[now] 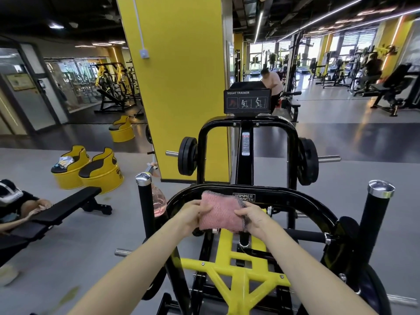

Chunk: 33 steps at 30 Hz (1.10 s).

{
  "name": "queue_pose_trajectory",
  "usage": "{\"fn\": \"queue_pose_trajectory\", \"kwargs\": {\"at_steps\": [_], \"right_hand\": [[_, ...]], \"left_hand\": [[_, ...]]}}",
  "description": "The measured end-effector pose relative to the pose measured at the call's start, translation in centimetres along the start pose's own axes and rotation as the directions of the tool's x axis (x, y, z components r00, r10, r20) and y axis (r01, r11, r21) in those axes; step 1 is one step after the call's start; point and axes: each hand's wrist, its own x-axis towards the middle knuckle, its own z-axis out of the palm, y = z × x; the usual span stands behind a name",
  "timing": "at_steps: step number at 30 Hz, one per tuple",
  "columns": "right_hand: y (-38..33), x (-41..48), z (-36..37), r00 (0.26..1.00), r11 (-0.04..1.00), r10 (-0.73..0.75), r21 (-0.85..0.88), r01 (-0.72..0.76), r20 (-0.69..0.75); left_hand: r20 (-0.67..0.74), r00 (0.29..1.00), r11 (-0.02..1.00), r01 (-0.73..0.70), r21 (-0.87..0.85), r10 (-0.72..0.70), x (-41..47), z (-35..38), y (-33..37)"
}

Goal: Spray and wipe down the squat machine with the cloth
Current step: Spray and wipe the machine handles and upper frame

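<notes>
The black and yellow squat machine (pixel 281 196) fills the middle of the view, with a "Squat Trainer" sign on top. Above its curved black bar I hold a folded pink cloth (pixel 220 212) with a grey mesh edge. My left hand (pixel 193 214) grips the cloth's left side. My right hand (pixel 252 218) pinches its right side. A clear spray bottle (pixel 158 200) with pink liquid stands or hangs behind the machine's left upright post; what carries it is hidden.
A black bench (pixel 68 205) with a seated person lies at the left. Yellow barrel seats (pixel 100 173) stand on the grey floor beyond it. A yellow pillar (pixel 179 87) rises behind the machine. Weight plates (pixel 187 155) hang on both sides. Other people and machines are far back right.
</notes>
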Motion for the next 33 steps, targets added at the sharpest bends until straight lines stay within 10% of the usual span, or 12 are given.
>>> {"fn": "queue_pose_trajectory", "kwargs": {"at_steps": [10,18,25,30,33], "right_hand": [[0.3,0.2,1.2,0.993,0.976,-0.012,-0.217,-0.014,-0.119],[0.0,-0.5,3.1,0.980,0.991,0.050,0.112,-0.073,0.194],[-0.8,-0.4,5.9,0.971,0.999,-0.052,0.008,0.052,0.233],[-3.6,-1.0,9.9,0.956,0.993,-0.118,0.026,0.115,0.268],[-5.3,-2.3,12.4,0.937,0.973,-0.179,-0.086,0.213,0.300]], "left_hand": [[-0.130,0.988,0.975,-0.057,0.215,0.086,-0.9,2.1,0.8],[-0.042,0.984,0.971,-0.164,0.172,0.173,-2.6,3.8,0.9],[-0.125,0.795,0.514,-0.255,0.819,0.594,-3.4,1.8,2.4],[-0.197,0.894,0.841,-0.276,0.464,0.402,-4.9,1.1,6.2],[-0.196,0.906,0.864,-0.265,0.428,0.375,-5.9,-0.4,8.3]]}}
